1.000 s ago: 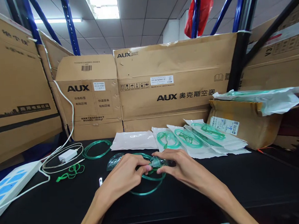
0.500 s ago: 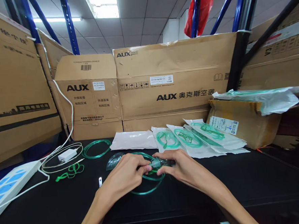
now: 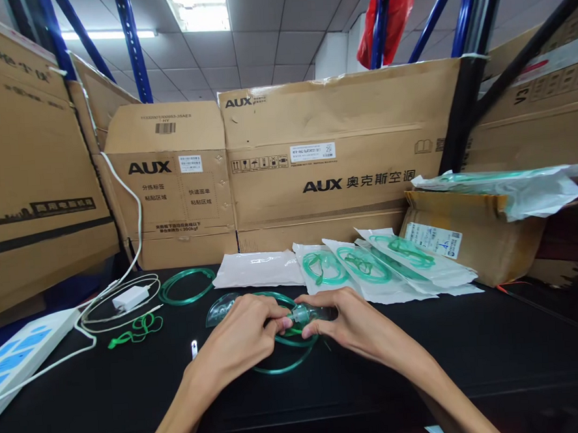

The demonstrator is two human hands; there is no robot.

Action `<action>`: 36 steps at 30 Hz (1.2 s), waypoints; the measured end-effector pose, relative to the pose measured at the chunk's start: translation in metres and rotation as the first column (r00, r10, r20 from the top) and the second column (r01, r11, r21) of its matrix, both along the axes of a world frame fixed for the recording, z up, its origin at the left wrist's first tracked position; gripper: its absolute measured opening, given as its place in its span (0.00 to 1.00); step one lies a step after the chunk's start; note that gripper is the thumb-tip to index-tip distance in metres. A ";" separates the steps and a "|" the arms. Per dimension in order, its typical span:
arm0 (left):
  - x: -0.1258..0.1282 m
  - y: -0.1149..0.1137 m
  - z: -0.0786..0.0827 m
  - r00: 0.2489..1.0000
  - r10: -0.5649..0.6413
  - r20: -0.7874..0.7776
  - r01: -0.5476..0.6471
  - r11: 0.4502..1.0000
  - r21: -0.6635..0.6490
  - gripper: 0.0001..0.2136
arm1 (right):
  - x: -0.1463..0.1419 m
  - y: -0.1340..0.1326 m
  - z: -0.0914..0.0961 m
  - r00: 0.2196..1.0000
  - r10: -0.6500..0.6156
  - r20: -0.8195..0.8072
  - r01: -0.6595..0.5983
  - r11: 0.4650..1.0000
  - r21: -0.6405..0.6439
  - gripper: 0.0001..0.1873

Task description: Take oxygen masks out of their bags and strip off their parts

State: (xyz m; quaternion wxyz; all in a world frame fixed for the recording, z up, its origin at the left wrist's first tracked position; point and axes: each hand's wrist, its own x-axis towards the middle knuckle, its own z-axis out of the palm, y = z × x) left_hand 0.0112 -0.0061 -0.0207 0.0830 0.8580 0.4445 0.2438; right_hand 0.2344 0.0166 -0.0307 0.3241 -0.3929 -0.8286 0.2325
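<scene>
Bare forearms point(image 3: 196, 392) slanting inward, left hand point(image 3: 250, 324) and right hand point(image 3: 348, 312) close together, fingers point(image 3: 317, 299) bent

A clear plastic fitting point(image 3: 303, 314) lies almost horizontally, held between the fingertips of the left hand point(image 3: 282, 323) at its one end and those of the right hand point(image 3: 312, 318) at the other; its farther part is darker and partly covered. Below it, the green transparent tubing point(image 3: 285, 371) rests in loose round loops on the black surface point(image 3: 261, 401). The clear mask point(image 3: 219, 310), with curved edge, lies just beside the loops, its remaining part hidden by the left hand.
</scene>
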 end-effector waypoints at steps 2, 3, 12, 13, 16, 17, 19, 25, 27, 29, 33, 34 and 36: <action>0.000 0.000 -0.001 1.000 -0.002 0.002 0.002 1.000 0.001 0.15 | -0.001 -0.001 0.002 1.000 -0.001 0.001 0.001 1.000 -0.017 0.13; 0.000 0.001 -0.001 1.000 -0.002 0.002 0.002 1.000 0.003 0.15 | -0.002 -0.001 0.002 1.000 -0.004 0.003 0.004 1.000 -0.026 0.13; 0.001 0.000 -0.001 1.000 0.024 -0.003 -0.024 1.000 0.016 0.14 | -0.004 -0.003 0.004 0.999 0.002 0.054 0.005 0.991 -0.134 0.10; 0.001 0.000 -0.002 1.000 0.027 -0.001 -0.027 0.999 0.017 0.14 | -0.004 -0.003 0.005 0.998 0.001 0.058 0.008 0.988 -0.152 0.12; 0.003 -0.001 -0.003 0.999 0.026 0.018 -0.026 1.000 0.012 0.14 | -0.001 -0.004 0.009 0.998 -0.014 0.069 0.027 0.982 -0.187 0.18; 0.003 -0.001 -0.004 0.999 0.019 0.032 -0.020 1.000 0.009 0.14 | 0.000 -0.005 0.011 0.997 -0.022 0.072 0.036 0.981 -0.193 0.19; 0.002 0.000 -0.006 0.998 -0.003 0.065 0.004 1.000 -0.002 0.13 | 0.001 -0.006 0.013 0.996 -0.036 0.081 0.052 0.978 -0.202 0.20; -0.005 0.001 -0.008 0.991 0.006 0.130 -0.006 1.000 -0.003 0.09 | 0.002 -0.009 0.013 0.995 -0.046 0.084 0.065 0.967 -0.244 0.21; -0.006 0.002 -0.008 0.989 0.021 0.143 -0.020 1.000 -0.011 0.08 | 0.001 -0.009 0.012 0.995 -0.054 0.086 0.074 0.967 -0.245 0.20; -0.005 0.003 -0.009 0.985 0.030 0.169 -0.027 0.999 -0.021 0.07 | 0.000 -0.009 0.013 0.993 -0.067 0.092 0.088 0.966 -0.242 0.20; -0.002 0.006 -0.014 0.982 0.020 0.185 -0.021 1.000 0.002 0.05 | 0.000 -0.012 0.014 0.991 -0.088 0.097 0.109 0.966 -0.236 0.21; -0.001 0.006 -0.015 0.984 0.015 0.180 -0.019 1.000 0.018 0.06 | 0.000 -0.012 0.014 0.991 -0.088 0.098 0.109 0.966 -0.235 0.21; 0.000 0.006 -0.017 0.986 0.005 0.168 -0.014 0.999 0.052 0.07 | 0.000 -0.013 0.014 0.992 -0.080 0.098 0.101 0.967 -0.236 0.20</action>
